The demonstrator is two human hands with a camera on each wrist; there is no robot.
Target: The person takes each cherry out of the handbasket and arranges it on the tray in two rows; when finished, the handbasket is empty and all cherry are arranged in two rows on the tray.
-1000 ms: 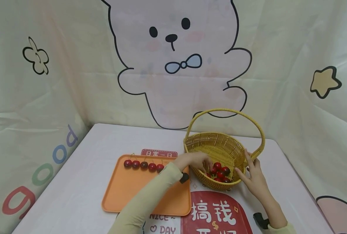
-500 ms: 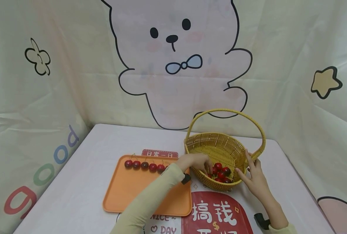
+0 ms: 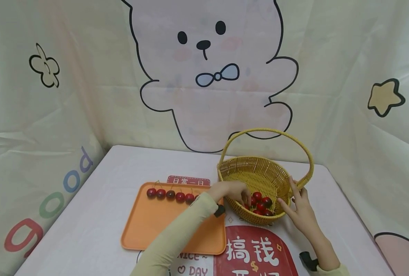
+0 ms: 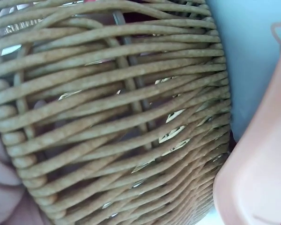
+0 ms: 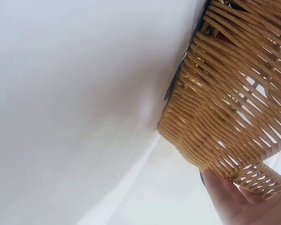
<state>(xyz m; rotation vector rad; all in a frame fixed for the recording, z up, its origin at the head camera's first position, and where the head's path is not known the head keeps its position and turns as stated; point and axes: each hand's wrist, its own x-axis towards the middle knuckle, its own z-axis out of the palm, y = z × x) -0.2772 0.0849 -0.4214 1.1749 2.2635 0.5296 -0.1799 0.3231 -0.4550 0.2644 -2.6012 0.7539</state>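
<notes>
The head view was lit softly and evenly, with small glints caught on the cherries [image 3: 260, 206]. In the left wrist view, the basket [image 4: 131, 70] was rendered slightly soft, and pale tones were washed out at right. In the right wrist view, a diffuse shadow was cast on the counter [image 5: 61, 103] beside it.

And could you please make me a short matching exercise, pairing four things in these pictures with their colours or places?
1. tray
2. basket
3. left hand
4. right hand

A. touching the basket's right side
B. woven and yellow
C. reaching inside the basket
D. plain orange

Pairs: 1-D, 2-B, 3-C, 4-A.
</notes>
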